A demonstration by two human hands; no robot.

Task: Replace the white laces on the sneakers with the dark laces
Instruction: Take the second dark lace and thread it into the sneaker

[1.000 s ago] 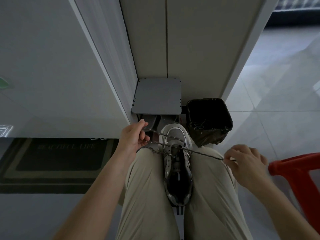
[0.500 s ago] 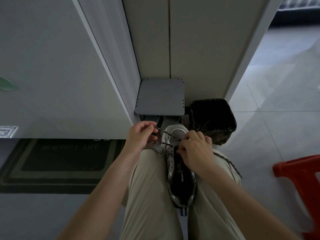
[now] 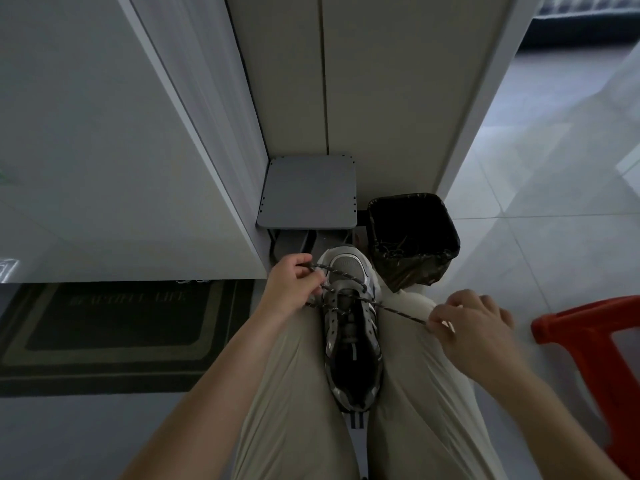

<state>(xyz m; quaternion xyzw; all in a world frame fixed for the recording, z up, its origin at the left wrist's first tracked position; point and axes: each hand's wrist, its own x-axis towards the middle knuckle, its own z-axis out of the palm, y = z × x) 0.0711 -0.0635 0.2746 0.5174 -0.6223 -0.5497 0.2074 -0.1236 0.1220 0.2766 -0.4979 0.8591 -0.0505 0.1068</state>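
- Pale glossy floor tiles [image 3: 554, 209] fill the right and far side of the room; on the left the floor is a duller grey.
- One white panel [image 3: 104, 161] stands at the left, and one beige cabinet front [image 3: 388, 98] with a vertical seam rises straight ahead.
- One dark rectangular doormat [image 3: 114, 327] with faint lettering lies on the floor at the left, below the white panel.
- One grey square board with rounded corners [image 3: 310, 192] sits at the foot of the cabinet; what lies beneath it is too dark to tell.
- One black bin with a dark plastic liner [image 3: 405, 199] stands just right of the board, with thin scraps inside.
- One red plastic stool [image 3: 588, 344] shows partly at the right edge.
- One grey and silver mesh sneaker [image 3: 351, 341] is wedged between the person's thighs in beige trousers [image 3: 294, 393], toe pointing far, opening toward the camera.
- One dark speckled rope lace [image 3: 398, 311] crosses through the upper eyelets near the toe, with a strand leaving each side.
- Two bare hands are in view.
- Left hand [image 3: 294, 285], just left of the toe, has its fingers curled and pinches the left strand.
- Right hand [image 3: 474, 323], over the right thigh and apart from the sneaker, pinches the right strand between thumb and fingers; that strand runs straight and taut.
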